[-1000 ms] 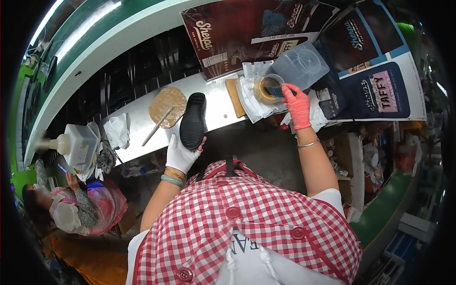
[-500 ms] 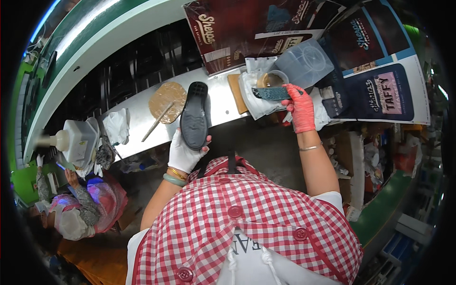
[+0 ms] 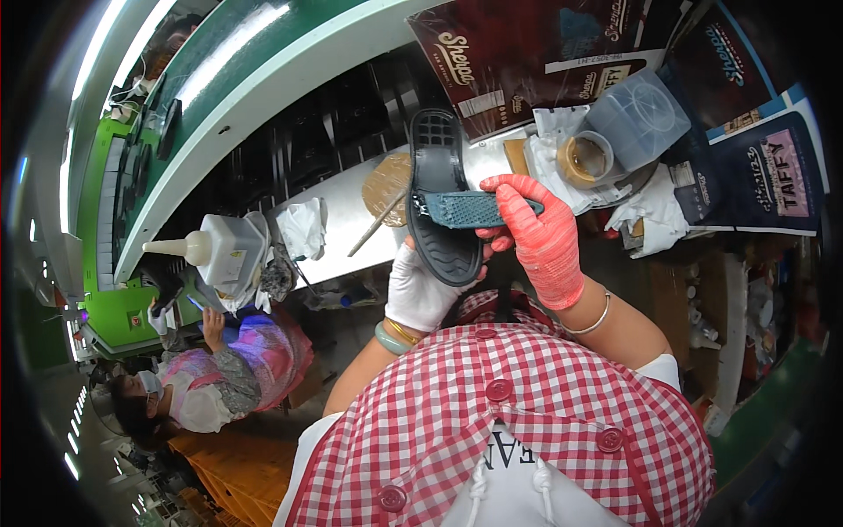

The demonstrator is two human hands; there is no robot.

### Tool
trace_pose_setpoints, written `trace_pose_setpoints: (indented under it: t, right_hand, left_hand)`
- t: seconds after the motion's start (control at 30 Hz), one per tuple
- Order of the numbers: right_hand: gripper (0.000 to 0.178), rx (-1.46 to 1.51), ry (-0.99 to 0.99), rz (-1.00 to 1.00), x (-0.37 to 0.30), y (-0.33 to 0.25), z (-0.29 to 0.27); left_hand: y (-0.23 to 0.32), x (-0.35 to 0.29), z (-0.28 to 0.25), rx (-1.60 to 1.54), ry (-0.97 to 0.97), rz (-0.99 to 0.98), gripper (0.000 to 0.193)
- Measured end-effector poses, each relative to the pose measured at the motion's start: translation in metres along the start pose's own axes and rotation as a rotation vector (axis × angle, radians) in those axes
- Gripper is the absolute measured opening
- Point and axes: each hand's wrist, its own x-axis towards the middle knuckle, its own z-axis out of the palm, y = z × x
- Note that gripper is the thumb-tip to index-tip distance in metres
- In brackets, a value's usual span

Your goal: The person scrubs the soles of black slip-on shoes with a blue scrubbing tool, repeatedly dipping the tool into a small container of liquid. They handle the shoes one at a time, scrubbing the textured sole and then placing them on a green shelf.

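Note:
My left hand (image 3: 421, 285), in a white glove with bare fingertips, grips a black shoe sole (image 3: 435, 162) by its lower end and holds it tilted with the ridged inner side up. Between the fingers of my right hand (image 3: 546, 241), in a pinkish-red glove, is a flat teal textured strip (image 3: 470, 211). It lies across the middle of the sole; whether they touch, I cannot tell. Right of the sole, a cup (image 3: 587, 160) with a tan rim stands among white wipes, against a clear plastic container (image 3: 637, 123).
On the metal bench lie a round brown pad (image 3: 376, 186), a thin stick (image 3: 378, 227) and a crumpled white cloth (image 3: 303, 227). A white squeeze bottle (image 3: 230, 255) stands further left. Printed cardboard (image 3: 509, 61) walls the back. Another person (image 3: 219, 378) works at the left, by the curved machine edge (image 3: 233, 110).
My right hand has brought the teal strip leftward from over the cup to across the sole. My view has turned, so the bench appears shifted right.

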Motion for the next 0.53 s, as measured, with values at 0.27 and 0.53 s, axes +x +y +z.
trace_pose_setpoints:
  t: [0.27, 0.53]
  right_hand:
    - [0.022, -0.063, 0.054, -0.154, 0.003, 0.000, 0.000]
    - [0.023, -0.078, 0.095, -0.212, 0.012, -0.021, -0.008]
  left_hand:
    - [-0.003, -0.007, 0.003, 0.143, 0.004, -0.009, 0.073]
    - [-0.004, -0.015, 0.004, 0.285, -0.040, -0.046, 0.074]
